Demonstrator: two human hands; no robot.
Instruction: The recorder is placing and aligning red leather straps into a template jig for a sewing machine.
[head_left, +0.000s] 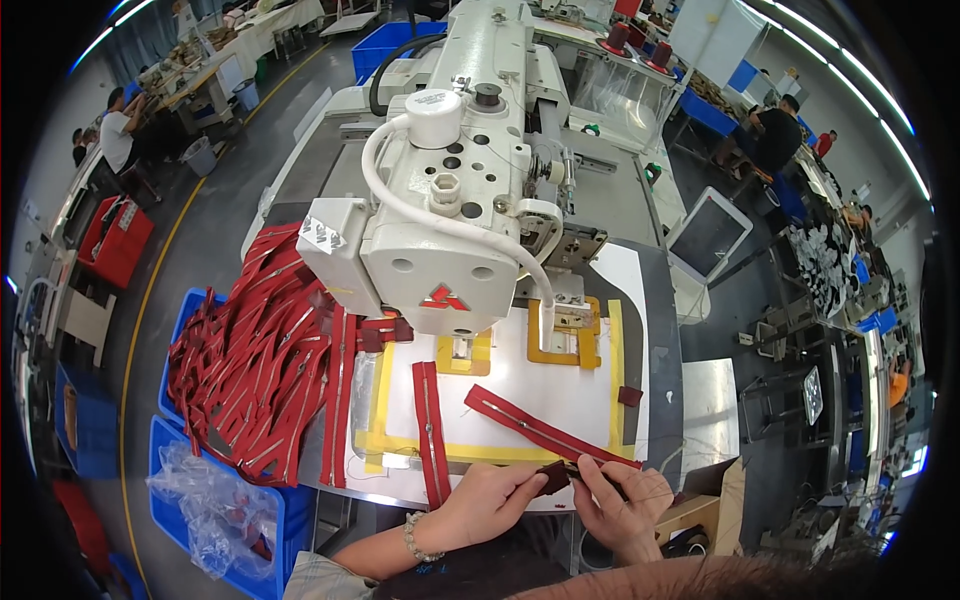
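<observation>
One red machine emblem (440,297) faces both hands (490,503) (622,507)

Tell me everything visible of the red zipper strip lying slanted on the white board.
The long, narrow red fabric zipper strip has a thin greyish line running lengthwise. It lies flat, slanting from upper left to lower right across the flat white board. Its lower-right end reaches the right hand; whether they touch is unclear.
</observation>
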